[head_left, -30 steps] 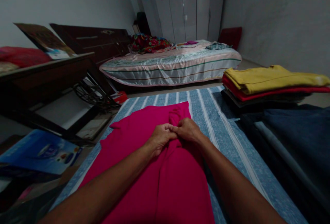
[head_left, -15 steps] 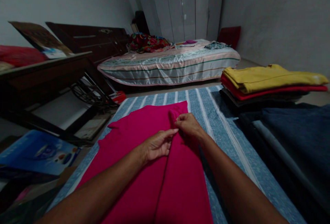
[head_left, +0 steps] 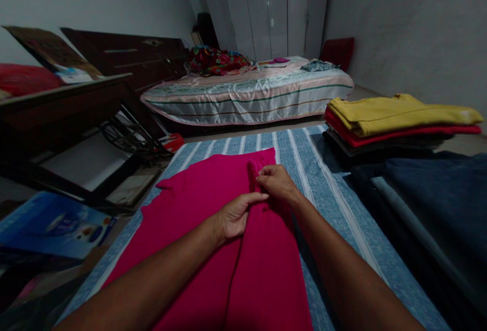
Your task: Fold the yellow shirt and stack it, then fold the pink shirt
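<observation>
A magenta garment [head_left: 205,204] lies spread on a blue striped mat [head_left: 331,204] in front of me. My right hand [head_left: 277,183] pinches a raised fold of the garment near its far edge. My left hand [head_left: 236,213] rests on the cloth just behind and left of it, fingers curled along the same fold, gripping the fabric. A long crease runs from the hands back toward me.
A stack of folded clothes, yellow on top of red [head_left: 395,118], sits at the mat's right. Dark blue cloth [head_left: 429,194] lies nearer on the right. A dark wooden table [head_left: 64,112] and a blue box [head_left: 53,224] are at left. A bed [head_left: 247,92] stands beyond.
My hands, first together on the fold, have separated: the left drew back toward me along the crease, the right moved slightly farther along it.
</observation>
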Tool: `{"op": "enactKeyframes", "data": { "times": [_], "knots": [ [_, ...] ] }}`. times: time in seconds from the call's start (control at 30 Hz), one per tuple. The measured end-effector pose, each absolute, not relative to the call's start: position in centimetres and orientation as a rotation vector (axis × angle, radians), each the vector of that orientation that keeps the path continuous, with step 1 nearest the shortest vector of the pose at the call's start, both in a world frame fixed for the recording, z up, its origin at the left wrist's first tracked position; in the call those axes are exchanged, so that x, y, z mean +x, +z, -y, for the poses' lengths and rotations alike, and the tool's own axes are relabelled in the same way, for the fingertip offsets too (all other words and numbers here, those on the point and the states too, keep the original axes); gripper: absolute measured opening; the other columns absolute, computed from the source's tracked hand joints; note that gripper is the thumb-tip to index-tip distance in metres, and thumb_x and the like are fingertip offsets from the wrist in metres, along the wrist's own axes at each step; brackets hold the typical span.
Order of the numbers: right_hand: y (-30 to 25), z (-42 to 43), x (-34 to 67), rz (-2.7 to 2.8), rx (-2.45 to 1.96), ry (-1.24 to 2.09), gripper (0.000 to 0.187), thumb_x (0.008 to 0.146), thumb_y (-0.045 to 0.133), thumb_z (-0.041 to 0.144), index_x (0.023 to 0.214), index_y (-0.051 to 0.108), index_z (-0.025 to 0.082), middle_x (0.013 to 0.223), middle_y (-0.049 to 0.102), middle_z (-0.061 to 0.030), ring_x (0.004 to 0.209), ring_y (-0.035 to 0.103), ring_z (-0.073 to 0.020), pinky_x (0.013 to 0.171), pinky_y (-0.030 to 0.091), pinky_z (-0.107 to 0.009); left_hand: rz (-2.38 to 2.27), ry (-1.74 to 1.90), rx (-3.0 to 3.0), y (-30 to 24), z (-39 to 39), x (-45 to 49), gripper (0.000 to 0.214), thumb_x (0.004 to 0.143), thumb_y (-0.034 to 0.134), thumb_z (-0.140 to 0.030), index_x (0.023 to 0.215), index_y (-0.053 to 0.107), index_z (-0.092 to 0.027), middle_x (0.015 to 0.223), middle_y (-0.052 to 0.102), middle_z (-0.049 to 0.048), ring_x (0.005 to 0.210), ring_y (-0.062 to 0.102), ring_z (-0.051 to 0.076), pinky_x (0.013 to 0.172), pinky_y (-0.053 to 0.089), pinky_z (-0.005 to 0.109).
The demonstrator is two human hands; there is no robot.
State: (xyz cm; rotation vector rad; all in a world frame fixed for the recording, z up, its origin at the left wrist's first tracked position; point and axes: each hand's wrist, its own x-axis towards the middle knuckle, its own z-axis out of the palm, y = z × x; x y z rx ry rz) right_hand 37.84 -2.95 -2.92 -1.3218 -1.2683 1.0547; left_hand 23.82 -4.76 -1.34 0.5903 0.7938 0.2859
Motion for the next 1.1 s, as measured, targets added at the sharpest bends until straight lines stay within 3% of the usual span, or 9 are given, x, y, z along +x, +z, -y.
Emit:
{"op": "enactKeyframes", "data": {
  "times": [0.73, 1.0, 1.1],
  "knots": [
    [-2.9, 2.9, 38.2, 1.27, -1.348, 1.057, 0.012, 0.062, 0.051, 0.015, 0.05, 0.053, 0.017, 0.043, 0.044, 0.0072, 0.044, 0.037, -0.0064, 0.043, 0.025, -0.02, -0.685, 0.227, 0.501, -2.1, 5.6, 24.7, 0.035, 0.08, 0.062, -0.026, 0.108, 0.065, -0.006, 0.091, 0.075, 0.0126, 0.082, 0.071, 0.021, 0.091, 0.047, 0.033],
    [-2.9, 3.1, 38.1, 1.231, -1.342, 1.082, 0.009, 0.064, 0.052, 0.016, 0.056, 0.053, 0.018, 0.045, 0.047, 0.0065, 0.041, 0.04, -0.0069, 0.041, 0.028, -0.019, -0.624, 0.411, 0.531, -2.2, 4.1, 24.6, 0.038, 0.081, 0.057, -0.023, 0.115, 0.061, -0.006, 0.091, 0.074, 0.0135, 0.091, 0.07, 0.027, 0.097, 0.045, 0.042],
    [-2.9, 3.2, 38.0, 1.224, -1.325, 1.094, 0.01, 0.067, 0.052, 0.017, 0.058, 0.053, 0.018, 0.044, 0.047, 0.0061, 0.039, 0.041, -0.0068, 0.04, 0.028, -0.018, -0.591, 0.557, 0.544, -1.7, 3.6, 25.0, 0.042, 0.086, 0.054, -0.031, 0.121, 0.058, -0.009, 0.095, 0.074, 0.0126, 0.097, 0.068, 0.028, 0.098, 0.045, 0.043]
  ]
}}
